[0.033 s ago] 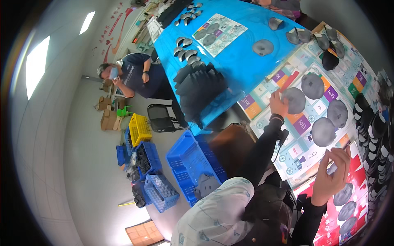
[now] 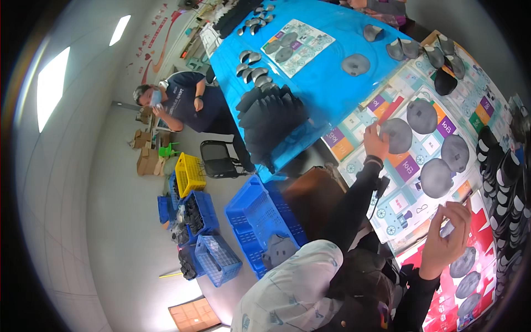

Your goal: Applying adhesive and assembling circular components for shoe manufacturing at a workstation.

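My left hand (image 2: 376, 143) is closed at the left edge of a dark grey rounded pad (image 2: 398, 136), with the fingertips on its rim. This pad lies on a printed, coloured sheet (image 2: 387, 221) together with another grey pad (image 2: 421, 116), a third one (image 2: 455, 154) and a larger round one (image 2: 436, 178). Just nearer than these, my right hand (image 2: 447, 235) hovers with curled fingers, thumb and forefinger brought together. Whatever lies in that pinch, if anything, is too small to make out. Several more grey pads (image 2: 462, 263) rest on a red sheet (image 2: 484, 265) beside the right wrist.
Stacked black pieces (image 2: 503, 182) line the right edge. A blue-covered table (image 2: 326, 99) beyond bears a dark pile (image 2: 271, 122) and curved pieces. To the left are a large blue crate (image 2: 243, 216), a yellow crate (image 2: 189, 172), a chair (image 2: 217, 157) and a masked person (image 2: 185, 99).
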`<state>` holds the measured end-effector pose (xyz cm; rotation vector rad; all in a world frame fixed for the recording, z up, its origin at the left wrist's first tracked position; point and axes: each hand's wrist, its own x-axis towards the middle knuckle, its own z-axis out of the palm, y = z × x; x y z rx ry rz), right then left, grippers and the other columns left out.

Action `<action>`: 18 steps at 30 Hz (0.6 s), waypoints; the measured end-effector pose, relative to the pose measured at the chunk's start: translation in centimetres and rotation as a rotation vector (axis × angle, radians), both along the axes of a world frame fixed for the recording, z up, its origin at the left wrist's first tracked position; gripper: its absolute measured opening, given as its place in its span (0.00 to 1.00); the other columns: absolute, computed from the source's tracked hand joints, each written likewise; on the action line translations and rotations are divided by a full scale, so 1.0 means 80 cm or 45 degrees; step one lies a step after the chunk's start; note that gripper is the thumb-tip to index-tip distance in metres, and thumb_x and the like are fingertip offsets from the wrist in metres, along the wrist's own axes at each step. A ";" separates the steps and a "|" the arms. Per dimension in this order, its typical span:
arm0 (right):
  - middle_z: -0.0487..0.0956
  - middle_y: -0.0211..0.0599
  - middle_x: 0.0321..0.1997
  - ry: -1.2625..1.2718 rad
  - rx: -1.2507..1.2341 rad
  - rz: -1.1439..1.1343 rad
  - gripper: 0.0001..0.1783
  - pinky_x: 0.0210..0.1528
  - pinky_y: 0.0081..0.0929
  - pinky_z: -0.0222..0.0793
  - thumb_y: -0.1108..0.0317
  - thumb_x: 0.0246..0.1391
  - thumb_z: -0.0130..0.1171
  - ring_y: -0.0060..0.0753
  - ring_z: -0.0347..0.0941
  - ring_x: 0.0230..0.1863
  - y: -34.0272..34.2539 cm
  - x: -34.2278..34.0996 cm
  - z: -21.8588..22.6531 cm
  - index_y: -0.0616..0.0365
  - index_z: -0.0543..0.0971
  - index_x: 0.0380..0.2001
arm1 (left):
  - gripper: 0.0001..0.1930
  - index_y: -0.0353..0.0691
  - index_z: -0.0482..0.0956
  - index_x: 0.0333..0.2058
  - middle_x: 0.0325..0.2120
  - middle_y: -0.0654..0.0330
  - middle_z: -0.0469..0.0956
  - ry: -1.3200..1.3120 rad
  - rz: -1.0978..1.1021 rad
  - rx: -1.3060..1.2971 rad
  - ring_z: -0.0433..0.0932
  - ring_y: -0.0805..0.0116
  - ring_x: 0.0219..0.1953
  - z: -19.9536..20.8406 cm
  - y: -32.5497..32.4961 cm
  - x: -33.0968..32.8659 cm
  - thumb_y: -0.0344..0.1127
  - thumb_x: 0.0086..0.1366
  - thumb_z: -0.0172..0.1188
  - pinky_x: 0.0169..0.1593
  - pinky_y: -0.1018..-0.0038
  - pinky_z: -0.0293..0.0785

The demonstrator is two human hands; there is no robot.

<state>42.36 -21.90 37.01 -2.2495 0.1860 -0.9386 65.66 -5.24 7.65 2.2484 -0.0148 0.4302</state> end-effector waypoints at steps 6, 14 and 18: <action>0.77 0.36 0.35 0.116 0.072 0.204 0.11 0.71 0.56 0.60 0.86 0.46 0.62 0.39 0.77 0.40 -0.011 -0.080 -0.001 0.58 0.76 0.30 | 0.23 0.32 0.74 0.56 0.46 0.44 0.76 -0.120 0.060 -0.006 0.75 0.45 0.48 0.031 0.004 -0.113 0.32 0.63 0.61 0.54 0.57 0.72; 0.77 0.38 0.35 0.182 0.108 0.438 0.09 0.68 0.53 0.63 0.84 0.47 0.63 0.43 0.75 0.43 -0.101 -0.248 -0.012 0.58 0.77 0.30 | 0.19 0.34 0.75 0.53 0.43 0.48 0.77 -0.191 0.113 -0.163 0.78 0.54 0.46 0.103 -0.025 -0.327 0.28 0.63 0.62 0.52 0.64 0.73; 0.78 0.41 0.35 0.236 0.100 0.527 0.08 0.60 0.47 0.70 0.84 0.48 0.62 0.48 0.75 0.42 -0.162 -0.311 -0.034 0.60 0.78 0.32 | 0.18 0.34 0.75 0.52 0.41 0.50 0.77 -0.170 0.110 -0.150 0.78 0.56 0.46 0.132 -0.028 -0.419 0.28 0.64 0.63 0.50 0.65 0.74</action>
